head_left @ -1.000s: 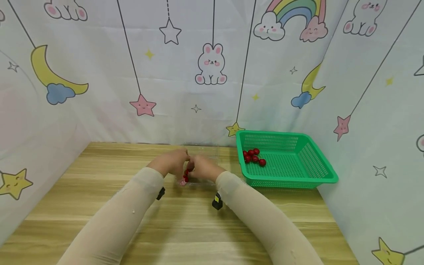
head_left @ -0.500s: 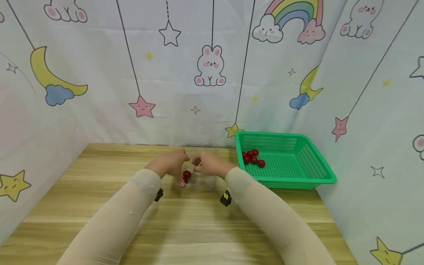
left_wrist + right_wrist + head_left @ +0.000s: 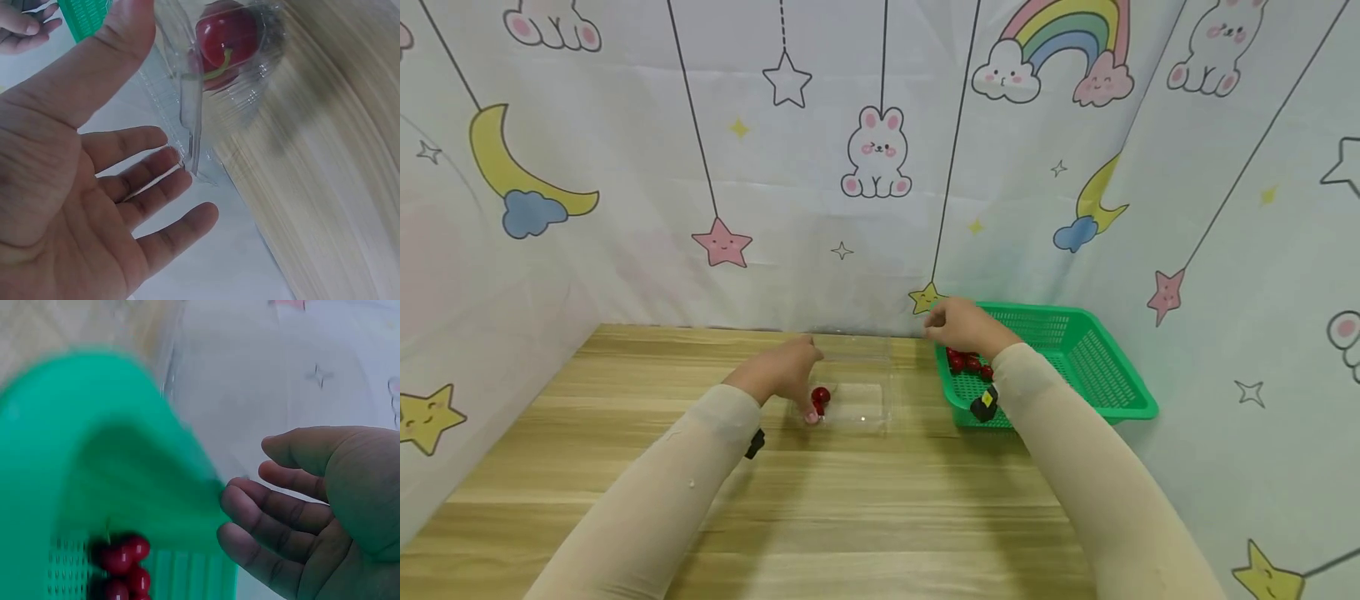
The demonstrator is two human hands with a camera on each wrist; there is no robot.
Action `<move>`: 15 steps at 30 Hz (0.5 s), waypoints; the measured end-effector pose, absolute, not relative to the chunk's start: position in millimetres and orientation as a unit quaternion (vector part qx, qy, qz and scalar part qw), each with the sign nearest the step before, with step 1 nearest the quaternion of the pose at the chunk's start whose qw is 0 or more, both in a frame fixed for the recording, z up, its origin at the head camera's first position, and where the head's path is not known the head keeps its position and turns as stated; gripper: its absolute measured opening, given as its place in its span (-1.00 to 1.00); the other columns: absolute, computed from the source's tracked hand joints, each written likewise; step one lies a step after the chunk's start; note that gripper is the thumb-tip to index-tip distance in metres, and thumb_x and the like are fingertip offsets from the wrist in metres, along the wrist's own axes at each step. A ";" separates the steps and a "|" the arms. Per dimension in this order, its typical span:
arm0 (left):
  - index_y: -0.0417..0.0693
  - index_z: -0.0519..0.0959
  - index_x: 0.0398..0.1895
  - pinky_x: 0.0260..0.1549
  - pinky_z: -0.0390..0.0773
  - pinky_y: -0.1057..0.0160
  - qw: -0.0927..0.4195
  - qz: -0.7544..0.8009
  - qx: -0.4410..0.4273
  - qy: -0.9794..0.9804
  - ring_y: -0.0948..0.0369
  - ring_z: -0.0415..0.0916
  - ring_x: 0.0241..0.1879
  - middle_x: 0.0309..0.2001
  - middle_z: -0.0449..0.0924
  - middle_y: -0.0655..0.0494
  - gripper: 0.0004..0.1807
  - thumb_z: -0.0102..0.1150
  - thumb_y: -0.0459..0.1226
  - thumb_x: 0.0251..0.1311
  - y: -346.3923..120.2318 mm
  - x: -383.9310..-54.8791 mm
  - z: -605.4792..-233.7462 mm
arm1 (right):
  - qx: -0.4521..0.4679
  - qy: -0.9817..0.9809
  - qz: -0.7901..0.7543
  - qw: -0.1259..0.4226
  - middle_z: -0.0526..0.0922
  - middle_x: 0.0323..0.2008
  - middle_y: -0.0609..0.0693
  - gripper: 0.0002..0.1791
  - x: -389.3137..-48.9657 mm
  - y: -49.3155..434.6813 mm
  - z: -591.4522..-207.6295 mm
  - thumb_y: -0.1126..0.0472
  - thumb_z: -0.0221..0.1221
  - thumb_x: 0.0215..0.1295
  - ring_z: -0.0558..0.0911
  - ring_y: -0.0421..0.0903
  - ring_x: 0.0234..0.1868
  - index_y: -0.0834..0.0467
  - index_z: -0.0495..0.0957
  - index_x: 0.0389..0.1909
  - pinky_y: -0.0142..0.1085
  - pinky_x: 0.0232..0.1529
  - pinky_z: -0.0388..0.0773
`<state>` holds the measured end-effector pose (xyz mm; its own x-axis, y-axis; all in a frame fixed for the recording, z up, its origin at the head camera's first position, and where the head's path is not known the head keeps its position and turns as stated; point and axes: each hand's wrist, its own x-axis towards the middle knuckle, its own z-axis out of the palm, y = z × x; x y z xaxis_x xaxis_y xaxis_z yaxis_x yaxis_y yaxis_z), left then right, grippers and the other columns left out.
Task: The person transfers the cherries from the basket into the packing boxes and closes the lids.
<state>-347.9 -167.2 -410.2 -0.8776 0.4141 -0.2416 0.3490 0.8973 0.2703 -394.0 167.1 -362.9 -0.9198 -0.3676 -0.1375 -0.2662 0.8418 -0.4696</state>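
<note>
My left hand (image 3: 782, 372) is at the left side of a clear plastic box (image 3: 868, 421). In the left wrist view its fingers (image 3: 181, 234) are loosely extended, with some fingertips against the box edge and the thumb alongside the wall. Red cherries (image 3: 821, 395) lie in the box's left end; one with a green stem (image 3: 226, 57) shows through the plastic. My right hand (image 3: 966, 327) hovers over the left rim of a green basket (image 3: 1120, 367), its fingers loosely bent and nothing between them. Several cherries (image 3: 128, 562) lie in the basket below it.
The box's clear lid (image 3: 850, 343) stands raised at the back, near the patterned curtain (image 3: 775, 183). Wood-grain table surface (image 3: 850, 517) spreads in front of the box. Another curtain (image 3: 1247, 350) runs along the right side beyond the basket.
My right hand has left the clear box and moved right, to above the basket's left rim. My left hand has stayed at the box, where the cherries now show more plainly.
</note>
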 end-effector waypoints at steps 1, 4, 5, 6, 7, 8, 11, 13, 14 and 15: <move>-0.34 0.47 0.64 0.54 0.58 -0.22 0.147 0.110 0.198 0.963 -0.22 0.49 0.53 0.55 0.43 -0.33 0.28 0.95 0.00 -0.13 -167.5 -347.8 -410.5 | -0.157 0.954 -0.227 0.113 0.78 0.29 0.18 -0.60 -397.6 174.8 -363.1 0.06 0.21 0.76 0.80 0.14 0.21 0.22 0.70 0.37 0.10 0.31 0.77; -0.33 0.49 0.63 0.55 0.58 -0.22 0.147 0.111 0.196 0.963 -0.22 0.46 0.54 0.55 0.43 -0.33 0.26 0.95 0.01 -0.13 -168.1 -347.9 -412.1 | -0.132 0.957 -0.231 0.116 0.78 0.30 0.23 -0.59 -405.7 195.2 -361.5 0.09 0.20 0.76 0.83 0.15 0.16 0.26 0.68 0.38 0.12 0.29 0.78; -0.33 0.49 0.63 0.55 0.57 -0.23 0.148 0.111 0.196 0.963 -0.22 0.46 0.54 0.55 0.42 -0.33 0.26 0.95 0.01 -0.12 -168.2 -348.2 -412.6 | -0.124 0.958 -0.232 0.115 0.78 0.30 0.24 -0.58 -408.3 201.2 -360.8 0.09 0.20 0.76 0.85 0.15 0.14 0.27 0.68 0.37 0.12 0.28 0.78; -0.33 0.49 0.63 0.56 0.56 -0.23 0.148 0.113 0.195 0.963 -0.22 0.46 0.55 0.56 0.42 -0.33 0.25 0.95 0.01 -0.12 -168.2 -348.8 -413.1 | -0.120 0.959 -0.232 0.113 0.78 0.30 0.26 -0.59 -410.6 206.9 -360.4 0.10 0.20 0.76 0.85 0.15 0.13 0.28 0.69 0.36 0.13 0.27 0.79; -0.32 0.50 0.63 0.56 0.56 -0.23 0.149 0.114 0.194 0.963 -0.22 0.45 0.55 0.56 0.42 -0.33 0.25 0.95 0.01 -0.12 -168.1 -349.4 -413.5 | -0.118 0.960 -0.229 0.111 0.78 0.31 0.27 -0.60 -412.7 212.1 -359.8 0.11 0.21 0.75 0.85 0.16 0.14 0.29 0.71 0.34 0.13 0.26 0.79; -0.32 0.50 0.63 0.56 0.56 -0.23 0.150 0.115 0.193 0.963 -0.22 0.46 0.55 0.56 0.42 -0.33 0.25 0.95 0.01 -0.12 -167.9 -349.7 -413.7 | -0.119 0.961 -0.223 0.111 0.78 0.31 0.29 -0.61 -415.3 217.6 -360.0 0.13 0.20 0.74 0.85 0.13 0.05 0.30 0.74 0.30 0.09 0.20 0.80; -0.31 0.51 0.62 0.57 0.55 -0.24 0.150 0.116 0.190 0.963 -0.23 0.45 0.56 0.56 0.42 -0.33 0.24 0.95 0.01 -0.13 -167.8 -350.4 -414.1 | -0.113 0.964 -0.201 0.131 0.80 0.25 0.34 -0.64 -421.6 231.9 -364.0 0.17 0.20 0.73 0.83 0.10 -0.07 0.32 0.79 0.23 0.01 0.06 0.82; -0.31 0.51 0.62 0.57 0.55 -0.23 0.151 0.118 0.188 0.963 -0.23 0.44 0.57 0.57 0.41 -0.32 0.24 0.95 0.01 -0.14 -167.9 -349.9 -413.8 | -0.108 0.963 -0.190 0.158 0.80 0.25 0.34 -0.65 -425.1 240.3 -369.7 0.18 0.21 0.72 0.81 0.12 -0.06 0.32 0.79 0.23 -0.02 0.00 0.83; -0.30 0.52 0.61 0.57 0.55 -0.23 0.150 0.118 0.187 0.963 -0.23 0.44 0.57 0.57 0.42 -0.31 0.24 0.95 0.01 -0.14 -168.1 -349.5 -413.5 | -0.102 0.962 -0.187 0.172 0.80 0.24 0.33 -0.65 -426.5 244.2 -373.5 0.17 0.21 0.72 0.81 0.11 -0.09 0.32 0.78 0.25 -0.03 -0.03 0.84; -0.30 0.52 0.62 0.58 0.54 -0.23 0.151 0.120 0.186 0.964 -0.23 0.43 0.58 0.57 0.42 -0.31 0.23 0.95 0.00 -0.14 -168.2 -349.4 -413.6 | -0.093 0.960 -0.187 0.187 0.80 0.24 0.32 -0.64 -427.2 247.1 -377.0 0.16 0.22 0.73 0.83 0.15 -0.01 0.31 0.77 0.28 -0.01 -0.01 0.86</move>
